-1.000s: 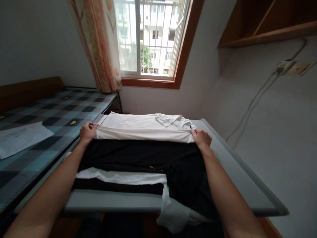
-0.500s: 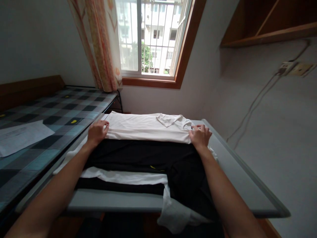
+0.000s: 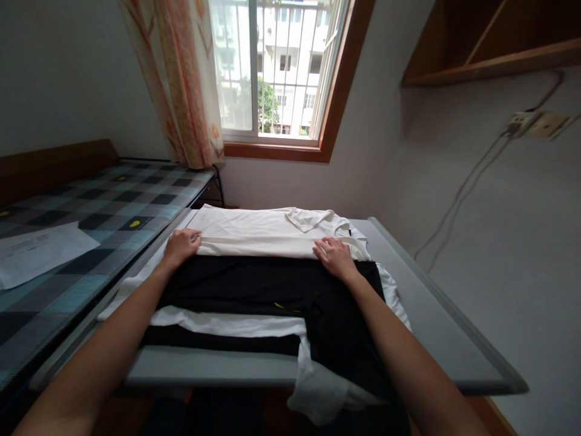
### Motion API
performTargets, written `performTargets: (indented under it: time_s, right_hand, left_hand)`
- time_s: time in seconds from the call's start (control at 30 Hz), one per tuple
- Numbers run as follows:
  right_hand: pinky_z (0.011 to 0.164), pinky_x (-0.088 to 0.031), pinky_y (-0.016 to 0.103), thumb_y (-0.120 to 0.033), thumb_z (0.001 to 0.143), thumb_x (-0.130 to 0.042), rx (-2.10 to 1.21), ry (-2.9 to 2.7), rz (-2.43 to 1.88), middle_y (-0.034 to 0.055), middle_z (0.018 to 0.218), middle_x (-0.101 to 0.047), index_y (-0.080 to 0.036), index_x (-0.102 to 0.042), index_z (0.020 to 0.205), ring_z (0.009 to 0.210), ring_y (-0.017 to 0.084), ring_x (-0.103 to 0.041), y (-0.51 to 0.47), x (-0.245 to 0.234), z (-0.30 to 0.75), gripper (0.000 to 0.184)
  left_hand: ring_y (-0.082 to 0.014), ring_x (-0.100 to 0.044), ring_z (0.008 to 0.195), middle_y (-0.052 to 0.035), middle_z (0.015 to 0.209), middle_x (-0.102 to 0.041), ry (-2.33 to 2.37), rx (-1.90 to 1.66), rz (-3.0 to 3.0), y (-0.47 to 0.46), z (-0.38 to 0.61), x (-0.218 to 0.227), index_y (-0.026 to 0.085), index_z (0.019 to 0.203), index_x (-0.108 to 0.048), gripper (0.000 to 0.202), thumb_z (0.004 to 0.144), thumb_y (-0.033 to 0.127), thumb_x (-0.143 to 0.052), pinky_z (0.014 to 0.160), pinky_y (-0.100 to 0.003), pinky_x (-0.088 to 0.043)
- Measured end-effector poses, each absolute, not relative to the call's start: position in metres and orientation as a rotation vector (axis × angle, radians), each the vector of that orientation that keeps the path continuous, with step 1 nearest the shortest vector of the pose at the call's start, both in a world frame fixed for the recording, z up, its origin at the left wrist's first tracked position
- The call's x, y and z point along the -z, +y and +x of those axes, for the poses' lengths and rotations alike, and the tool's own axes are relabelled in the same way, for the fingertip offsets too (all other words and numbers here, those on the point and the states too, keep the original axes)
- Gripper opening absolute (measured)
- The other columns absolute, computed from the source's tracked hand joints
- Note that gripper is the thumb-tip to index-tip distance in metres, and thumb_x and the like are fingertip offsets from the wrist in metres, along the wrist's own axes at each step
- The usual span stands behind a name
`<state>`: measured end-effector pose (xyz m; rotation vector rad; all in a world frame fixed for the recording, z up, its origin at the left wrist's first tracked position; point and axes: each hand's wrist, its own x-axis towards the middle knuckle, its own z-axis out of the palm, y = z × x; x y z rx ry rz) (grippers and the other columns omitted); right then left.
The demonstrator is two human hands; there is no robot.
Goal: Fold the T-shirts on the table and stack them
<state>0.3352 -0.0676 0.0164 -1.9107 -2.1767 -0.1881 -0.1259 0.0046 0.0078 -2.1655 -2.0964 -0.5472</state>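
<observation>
A white T-shirt [image 3: 254, 223] lies folded lengthwise at the far side of the table, its sleeve toward the right. My left hand [image 3: 183, 246] is closed at the left end of its near fold, fingertips pinching the cloth. Farther right, my right hand [image 3: 334, 257] rests on the same fold with fingers stretched out over it. Under and nearer than the white shirt spreads a black shirt [image 3: 236, 281] with a small yellow mark. Another white garment [image 3: 236, 323] shows beneath the black one, its sleeve hanging over the table's front edge.
The grey table [image 3: 209, 366] carries the layered clothes. At the left stands a bed with a checked mattress [image 3: 154, 188] and paper sheets [image 3: 43, 251] on it. Behind are a curtain [image 3: 184, 91] and a barred window. A cord [image 3: 463, 188] hangs from the socket on the right wall.
My right hand has moved left from the shirt's right end to farther in along the fold, its fingers now laid out on the cloth. My left hand has stayed nearly in place.
</observation>
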Motion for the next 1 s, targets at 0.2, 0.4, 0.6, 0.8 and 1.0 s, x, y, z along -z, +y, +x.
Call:
performTargets:
  time_s: [0.2, 0.4, 0.6, 0.8, 1.0]
  right_hand:
    - [0.108, -0.029, 0.046, -0.048, 0.100, -0.025, 0.187, -2.198, -1.962, 0.0114, 0.141, -0.050, -0.026, -0.055, 0.136, 0.130, 0.027, -0.041, -0.070, -0.014, 0.332, 0.051]
    - [0.115, -0.011, 0.059, -0.058, 0.098, -0.017, 0.085, -2.158, -2.170, 0.0119, 0.157, -0.030, -0.028, -0.036, 0.150, 0.146, 0.034, -0.017, -0.068, -0.008, 0.334, 0.063]
    - [0.115, -0.004, 0.060, -0.062, 0.097, -0.012, 0.077, -2.149, -2.255, 0.0103, 0.160, -0.024, -0.029, -0.030, 0.153, 0.148, 0.032, -0.012, -0.067, -0.010, 0.336, 0.068]
    - [0.115, -0.006, 0.061, -0.064, 0.096, -0.009, 0.116, -1.962, -2.404, 0.0117, 0.161, -0.021, -0.026, -0.029, 0.154, 0.148, 0.032, -0.012, -0.069, -0.017, 0.350, 0.072]
    - [0.115, -0.007, 0.061, -0.062, 0.097, -0.012, 0.121, -1.950, -2.400, 0.0128, 0.160, -0.023, -0.023, -0.030, 0.153, 0.147, 0.034, -0.013, -0.068, -0.016, 0.356, 0.071]
  left_hand:
    - [-0.0269, -0.065, 0.094, -0.0131, 0.102, -0.069, -2.073, 0.731, -2.102, 0.007, -0.127, -0.004, 0.017, 0.098, -0.076, 0.034, 0.083, 0.033, -0.051, 0.089, -0.033, -0.049]
    - [-0.0265, -0.066, 0.090, -0.0106, 0.097, -0.070, -2.152, 0.837, -1.974, 0.005, -0.124, -0.006, 0.019, 0.102, -0.076, 0.036, 0.085, 0.037, -0.049, 0.081, -0.032, -0.049]
    - [-0.0297, -0.067, 0.099, -0.0106, 0.105, -0.074, -2.243, 0.852, -1.917, 0.000, -0.120, -0.012, 0.019, 0.107, -0.074, 0.038, 0.087, 0.039, -0.049, 0.084, -0.035, -0.049]
    - [-0.0337, -0.064, 0.105, -0.0135, 0.112, -0.071, -2.286, 0.615, -1.947, -0.008, -0.112, -0.014, 0.019, 0.111, -0.072, 0.041, 0.088, 0.044, -0.050, 0.088, -0.042, -0.048]
    - [-0.0296, -0.052, 0.126, -0.0143, 0.131, -0.062, -1.838, 0.630, -2.234, -0.015, -0.093, -0.014, 0.017, 0.125, -0.064, 0.048, 0.093, 0.045, -0.041, 0.106, -0.044, -0.035]
